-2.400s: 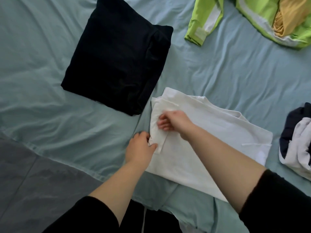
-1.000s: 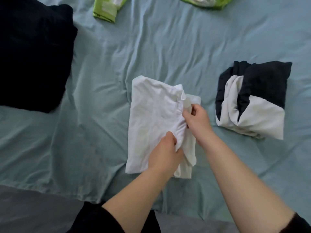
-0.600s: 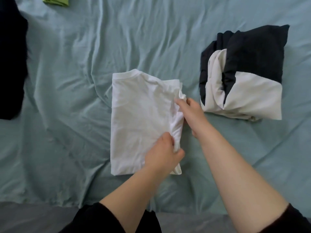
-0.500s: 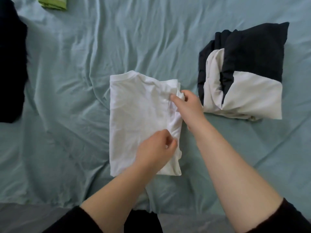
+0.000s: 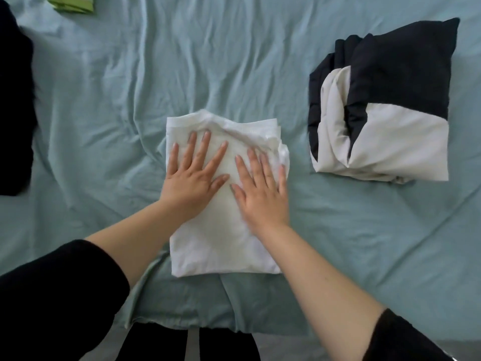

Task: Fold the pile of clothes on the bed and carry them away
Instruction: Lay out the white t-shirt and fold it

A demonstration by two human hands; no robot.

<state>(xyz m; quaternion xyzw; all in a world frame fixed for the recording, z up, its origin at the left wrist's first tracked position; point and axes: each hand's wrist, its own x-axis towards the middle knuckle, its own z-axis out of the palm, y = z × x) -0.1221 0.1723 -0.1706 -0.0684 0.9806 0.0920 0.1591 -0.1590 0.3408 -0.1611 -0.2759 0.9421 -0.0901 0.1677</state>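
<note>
Folded white shirt on teal sheet | your left hand, right hand flat on shirt, fingers spread | black-and-white folded garment right of shirt, apart | black garment far left | green item far upper left

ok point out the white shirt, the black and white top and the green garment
white shirt (image 5: pixel 223 251), head view, bare lower part
black and white top (image 5: pixel 400 144), head view, white front panel
green garment (image 5: pixel 74 3), head view, folded corner

A single head-worn camera looks forward and steeply down, close above the bed
</note>
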